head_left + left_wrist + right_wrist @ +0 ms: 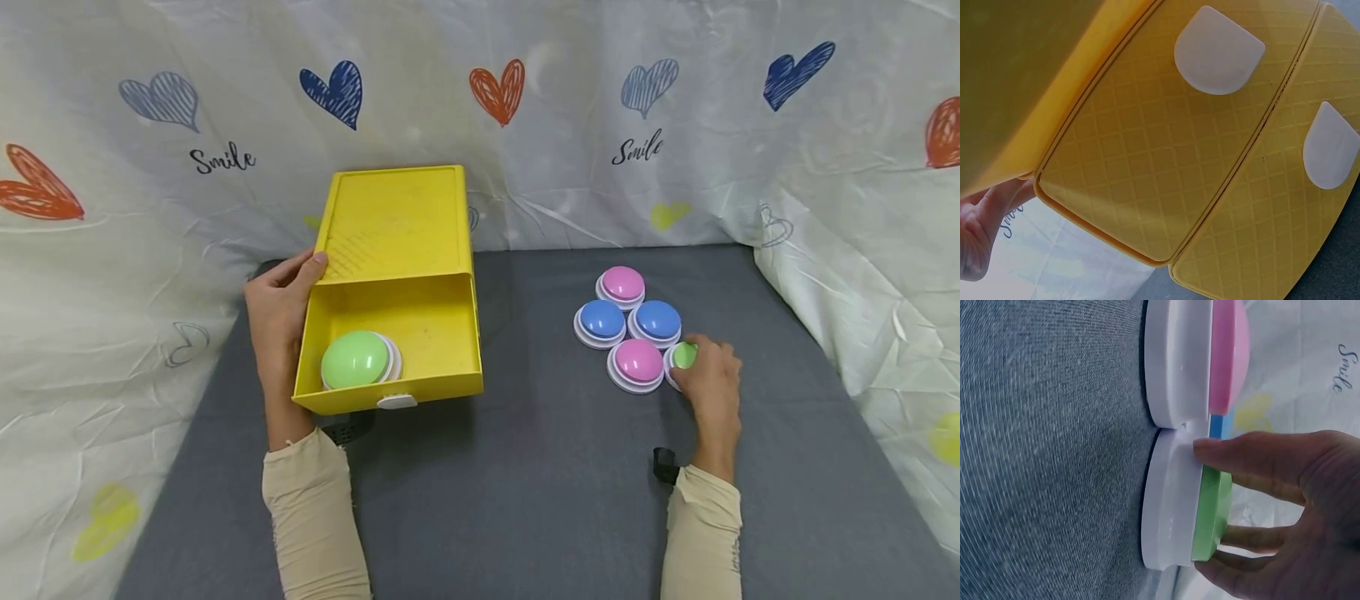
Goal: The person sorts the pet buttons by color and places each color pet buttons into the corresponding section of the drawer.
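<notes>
My left hand (279, 317) holds the left side of a yellow drawer box (397, 221), its thumb on the top edge and the other fingers partly hidden. The top drawer (427, 333) is pulled out, and a green push button (355, 360) with a white base lies inside it. In the left wrist view, two drawer fronts with white handles (1219, 53) show. On the right, my right hand (714, 392) grips another green push button (1172, 500) from above, thumb on the near side and fingers on the far side. Its white base sits on the cloth, against a pink button (637, 361).
Two blue push buttons (602, 320) and a second pink button (622, 284) stand clustered beside the right hand. Dark grey cloth (517, 483) covers the table. A white sheet (555, 183) printed with hearts hangs behind and at the sides.
</notes>
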### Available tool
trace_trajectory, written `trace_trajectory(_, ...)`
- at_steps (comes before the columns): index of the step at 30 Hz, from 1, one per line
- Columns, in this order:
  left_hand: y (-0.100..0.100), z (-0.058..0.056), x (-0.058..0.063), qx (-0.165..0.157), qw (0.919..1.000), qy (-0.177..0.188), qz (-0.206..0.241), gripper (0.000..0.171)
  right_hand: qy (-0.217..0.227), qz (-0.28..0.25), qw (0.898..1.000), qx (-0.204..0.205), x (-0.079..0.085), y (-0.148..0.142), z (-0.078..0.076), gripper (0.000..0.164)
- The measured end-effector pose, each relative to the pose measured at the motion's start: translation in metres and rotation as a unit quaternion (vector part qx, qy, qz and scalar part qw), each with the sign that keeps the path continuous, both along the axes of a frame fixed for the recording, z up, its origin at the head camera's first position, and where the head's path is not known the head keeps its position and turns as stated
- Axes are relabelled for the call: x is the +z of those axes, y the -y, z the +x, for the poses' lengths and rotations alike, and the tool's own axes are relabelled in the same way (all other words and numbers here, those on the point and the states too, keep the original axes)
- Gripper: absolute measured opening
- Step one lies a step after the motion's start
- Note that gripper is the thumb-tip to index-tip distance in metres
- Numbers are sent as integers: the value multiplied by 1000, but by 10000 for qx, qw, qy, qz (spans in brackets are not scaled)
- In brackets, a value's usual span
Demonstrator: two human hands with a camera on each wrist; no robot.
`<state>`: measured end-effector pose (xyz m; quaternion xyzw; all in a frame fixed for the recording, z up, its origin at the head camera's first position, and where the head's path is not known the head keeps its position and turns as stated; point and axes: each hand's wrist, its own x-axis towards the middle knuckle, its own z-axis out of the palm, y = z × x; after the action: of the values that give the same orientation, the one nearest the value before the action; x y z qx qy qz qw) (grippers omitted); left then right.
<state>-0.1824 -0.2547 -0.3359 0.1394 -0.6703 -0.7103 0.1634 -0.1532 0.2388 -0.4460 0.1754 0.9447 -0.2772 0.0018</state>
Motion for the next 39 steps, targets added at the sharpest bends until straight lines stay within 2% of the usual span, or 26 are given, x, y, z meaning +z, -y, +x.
trace_trajectory(4, 0, 1, 3, 27, 10000, 1, 3, 45, 19, -40, 9999, -107, 1, 2, -2, 52)
trace_trajectory(12, 3, 2, -2, 4, 10000, -13, 94, 48, -397, -274, 9980, -398, 9, -4, 9, 47)
trace_trajectory(19, 2, 9, -1, 90, 9998, 118, -148, 48, -972, -183, 9937, -519, 43, -1, 20, 48)
trace_trajectory(25, 0, 10, 5, -53, 9997, -20, -221, 47, -1730, -441, 9839, 115, 82, 22, 25, 48)
trace_trajectory(27, -1, 9, 6, -50, 9997, -45, -224, 46, -2070, -616, 9754, 442, 95, 38, 26, 46)
trace_trajectory(29, -2, 9, 7, -39, 9998, -48, -184, 45, -2429, -885, 9622, 858, 107, 57, 26, 44)
trace_trajectory(33, -3, 7, 9, -12, 9998, -42, -178, 44, -3084, -1439, 9195, 1966, 129, 104, 26, 42)
trace_trajectory(35, -3, 7, 9, -9, 9998, -43, -192, 44, -3220, -1545, 8984, 2558, 138, 129, 26, 42)
trace_trajectory(37, -3, 7, 9, 16, 9997, -7, -242, 43, -3190, -1527, 8841, 3056, 147, 153, 24, 42)
trace_trajectory(39, -4, 6, 9, 6, 9997, 7, -229, 43, -3096, -1432, 8745, 3449, 154, 174, 22, 42)
